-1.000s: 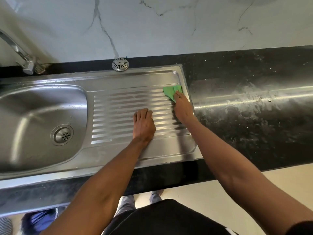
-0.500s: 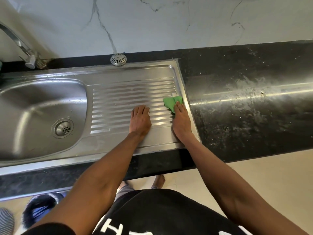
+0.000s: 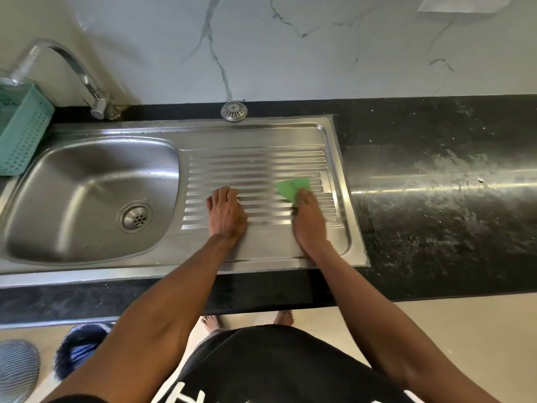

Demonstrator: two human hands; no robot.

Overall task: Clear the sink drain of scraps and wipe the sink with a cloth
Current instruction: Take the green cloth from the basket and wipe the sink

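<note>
The right hand (image 3: 308,221) lies palm-down on the ribbed drainboard (image 3: 255,167) of the steel sink (image 3: 87,199), its fingers (image 3: 300,196) pressed flat onto a green cloth (image 3: 292,187) that sticks out ahead of the fingertips. Whether the fingers curl round the cloth or only press on it cannot be told. Just to the right of these fingers the ribs end, then comes the raised rim of the drainboard, and past that the black desk (image 3: 436,158), smeared with pale streaks. Ahead of the cloth several ribs lie bare up to the back rim, where a round metal strainer cap (image 3: 234,111) sits on the desk against the marble wall.

The left hand (image 3: 226,215) rests flat on the ribs, fingers straight and close together, holding nothing. Bare ribs lie between the two hands. To the left of its fingers the ribs stop and the basin drops away, with the drain (image 3: 135,218) at its bottom. Both forearms reach forward over the front edge of the desk, wrists low and near the drainboard's front rim.

Behind the basin stands a curved tap (image 3: 87,80), and at the far left a teal basket (image 3: 20,126).
</note>
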